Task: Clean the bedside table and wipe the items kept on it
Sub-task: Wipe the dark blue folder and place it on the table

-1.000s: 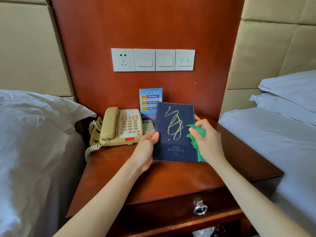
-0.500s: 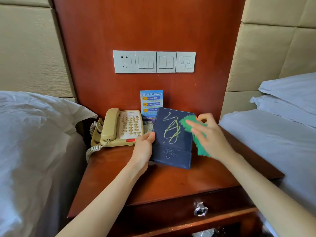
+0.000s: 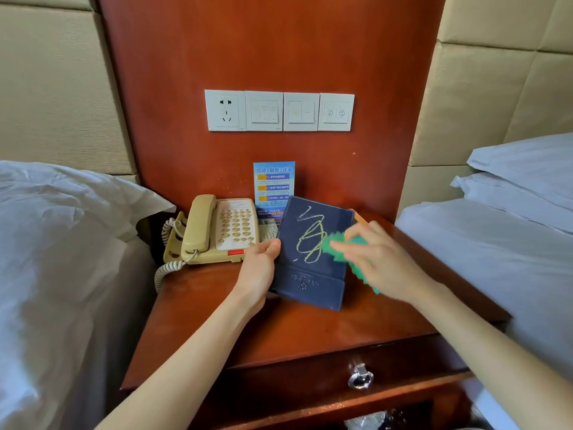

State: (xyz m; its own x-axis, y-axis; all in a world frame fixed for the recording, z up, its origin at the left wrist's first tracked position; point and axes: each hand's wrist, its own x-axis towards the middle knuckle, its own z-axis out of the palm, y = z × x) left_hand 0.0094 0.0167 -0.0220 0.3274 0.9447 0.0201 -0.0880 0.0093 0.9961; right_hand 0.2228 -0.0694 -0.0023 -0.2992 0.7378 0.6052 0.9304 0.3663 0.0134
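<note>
the left hand (image 3: 259, 268) grips the folder (image 3: 313, 256) by its left edge, standing it tilted on the worktop (image 3: 310, 333). the right hand (image 3: 375, 259) pinches a soft cloth (image 3: 333, 248) against its front. the folder looks stiff and light; the edge seems the best hold.

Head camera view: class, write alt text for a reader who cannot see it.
A left hand steadies a dark blue folder upright on a bedside table while the right hand rubs a green cloth over its yellow scribble. A beige telephone sits beside it.
</note>
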